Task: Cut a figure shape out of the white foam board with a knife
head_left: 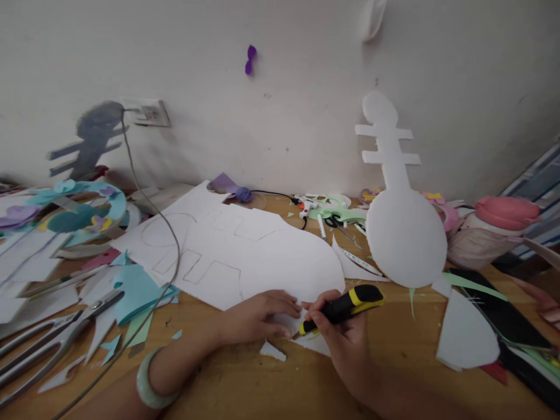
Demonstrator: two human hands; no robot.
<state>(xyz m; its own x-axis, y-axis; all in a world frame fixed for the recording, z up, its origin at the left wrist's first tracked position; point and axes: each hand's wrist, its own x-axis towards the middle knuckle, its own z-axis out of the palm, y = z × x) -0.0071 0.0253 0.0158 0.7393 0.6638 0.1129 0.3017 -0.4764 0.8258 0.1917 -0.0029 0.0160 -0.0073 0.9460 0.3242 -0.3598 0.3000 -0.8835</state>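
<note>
A large white board point(284, 256) with pencil outlines lies on the wooden table, its right end cut to a rounded edge. My left hand point(266, 315) rests flat on the near edge of this board, fingers stretched out. In my right hand point(345, 338) is a black and yellow utility knife point(345, 306), its tip pointing left at the board's near edge, close to my left fingertips. The blade itself is mostly hidden. A small torn white scrap point(273, 350) lies just in front of my hands.
A white lute-shaped cutout point(405, 233) leans on the wall at right; a grey one point(94, 137) stands at left. Large scissors point(65, 332), a cable point(177, 245) and coloured scraps lie at left. A glue gun point(308, 205) is behind the board, a phone point(503, 309) at right.
</note>
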